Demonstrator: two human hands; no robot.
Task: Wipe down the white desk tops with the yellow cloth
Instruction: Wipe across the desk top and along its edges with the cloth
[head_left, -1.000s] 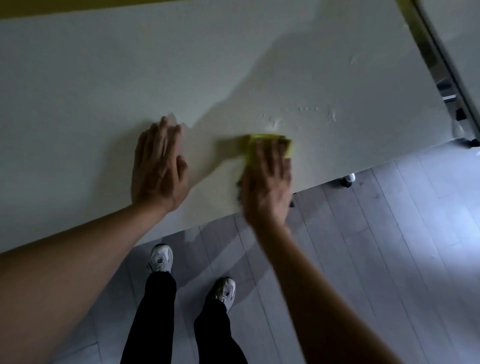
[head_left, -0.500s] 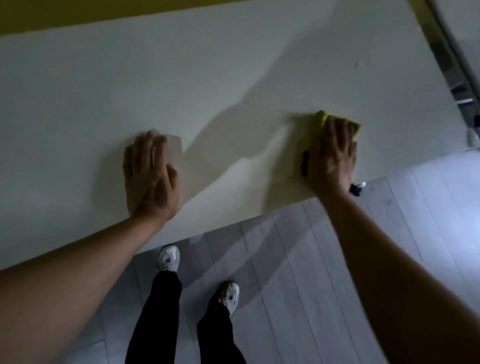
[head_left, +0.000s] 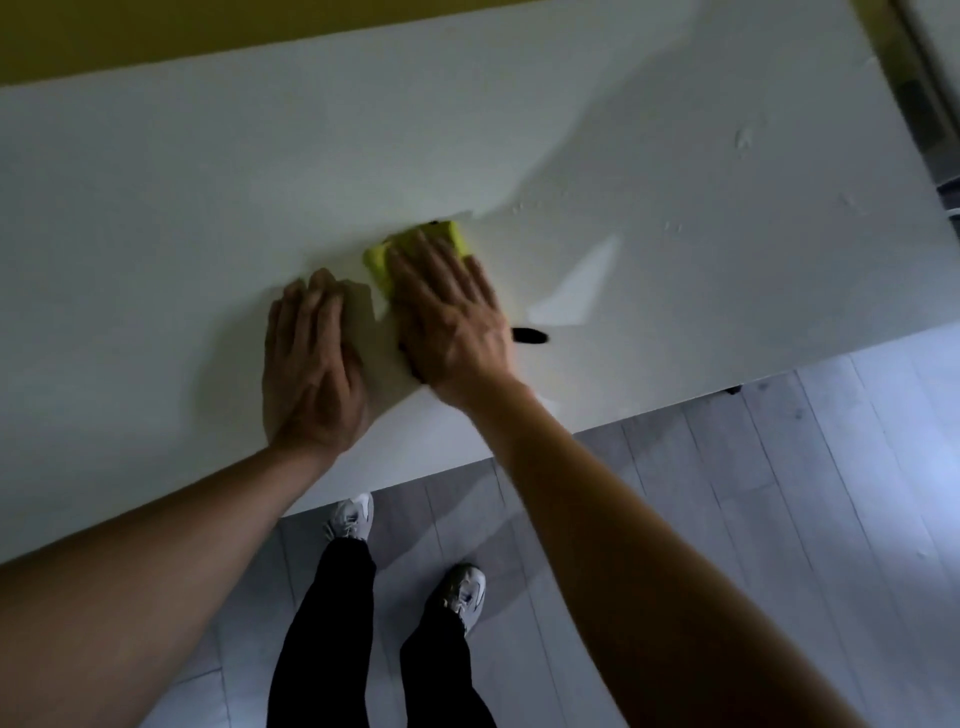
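The white desk top (head_left: 156, 218) fills the upper part of the view. My right hand (head_left: 452, 317) lies flat with straight fingers on the yellow cloth (head_left: 379, 262), pressing it onto the desk near the middle. Only the cloth's far and left edges show past my fingers. My left hand (head_left: 311, 364) rests flat on the desk just to the left of the cloth, fingers straight and together. A small black object (head_left: 530, 336) pokes out on the desk at the right side of my right hand.
The desk's near edge (head_left: 675, 410) runs diagonally above a grey plank floor (head_left: 779, 519). My legs and white shoes (head_left: 356, 514) stand below the edge. A yellow strip (head_left: 208, 31) borders the desk's far side. A dark gap and frame (head_left: 914, 104) lie at the right end.
My right hand slid the cloth from the right part of the desk leftward until it is next to my left hand. The left hand stayed flat on the desk.
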